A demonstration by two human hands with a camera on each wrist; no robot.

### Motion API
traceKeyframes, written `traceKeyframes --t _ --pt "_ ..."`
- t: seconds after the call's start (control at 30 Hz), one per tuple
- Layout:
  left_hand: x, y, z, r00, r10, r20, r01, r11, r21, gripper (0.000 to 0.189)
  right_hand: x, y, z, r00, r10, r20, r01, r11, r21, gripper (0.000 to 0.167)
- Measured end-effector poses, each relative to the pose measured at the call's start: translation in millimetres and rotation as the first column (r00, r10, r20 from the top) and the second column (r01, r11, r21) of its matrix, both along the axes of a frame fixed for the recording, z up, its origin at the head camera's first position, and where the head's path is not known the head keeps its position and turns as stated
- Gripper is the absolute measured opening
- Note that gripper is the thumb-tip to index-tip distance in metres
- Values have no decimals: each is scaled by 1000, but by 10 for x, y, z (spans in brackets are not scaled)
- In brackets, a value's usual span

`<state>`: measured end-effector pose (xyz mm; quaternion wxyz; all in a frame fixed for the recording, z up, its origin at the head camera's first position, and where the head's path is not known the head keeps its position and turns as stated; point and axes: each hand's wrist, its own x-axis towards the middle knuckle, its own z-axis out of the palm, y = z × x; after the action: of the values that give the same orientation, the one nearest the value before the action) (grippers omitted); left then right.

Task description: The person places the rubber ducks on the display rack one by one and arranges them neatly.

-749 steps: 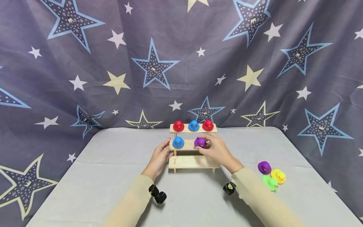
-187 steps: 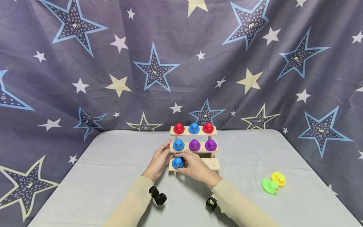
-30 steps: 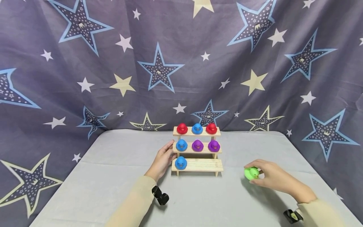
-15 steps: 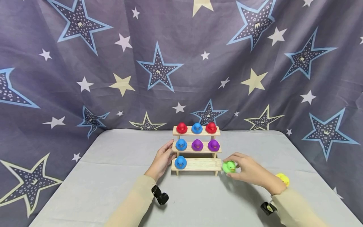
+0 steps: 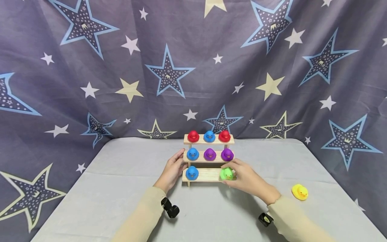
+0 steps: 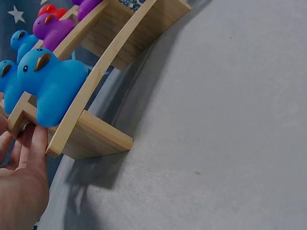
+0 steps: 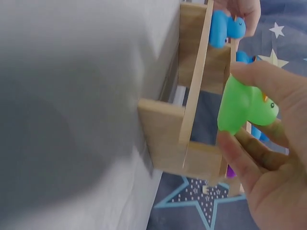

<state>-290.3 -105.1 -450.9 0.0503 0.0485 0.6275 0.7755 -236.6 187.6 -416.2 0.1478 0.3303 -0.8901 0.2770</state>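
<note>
My right hand [image 5: 246, 176] pinches a green rubber duck [image 5: 226, 173] between thumb and fingertips, close over the right end of the bottom shelf. In the right wrist view a narrow gap shows between the green duck [image 7: 240, 105] and the board. My left hand [image 5: 172, 169] grips the left side of the three-tier wooden stand [image 5: 208, 174] at its middle tier, fingers against the frame in the left wrist view. A blue duck [image 5: 191, 173] sits at the bottom shelf's left end. On the middle shelf stand a blue duck [image 5: 192, 154] and two purple ducks, the nearer-centre purple duck [image 5: 210, 154] beside it.
The top shelf bears a red duck [image 5: 193, 136], a blue duck [image 5: 209, 136] and another red duck [image 5: 224, 135]. A yellow duck [image 5: 300, 192] lies on the grey tablecloth [image 5: 211, 215] at the right. A star-patterned curtain [image 5: 193, 84] hangs behind the stand.
My right hand has carried the green duck leftward from the right of the table to over the bottom shelf. The yellow duck has come into view. My left hand stays at the stand.
</note>
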Motion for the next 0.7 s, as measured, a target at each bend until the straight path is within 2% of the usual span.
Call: traceKeyframes --t 0.4,0.7 --pt "0 -5 -3 1000 -8 -3 8 1000 -2 58 -94 -341 -75 996 62 -57 -65 997 -48 43" --pt "-5 0 5 1000 -6 -1 6 1000 4 59 -120 -469 -131 1000 17 -14 -18 998 -54 45"
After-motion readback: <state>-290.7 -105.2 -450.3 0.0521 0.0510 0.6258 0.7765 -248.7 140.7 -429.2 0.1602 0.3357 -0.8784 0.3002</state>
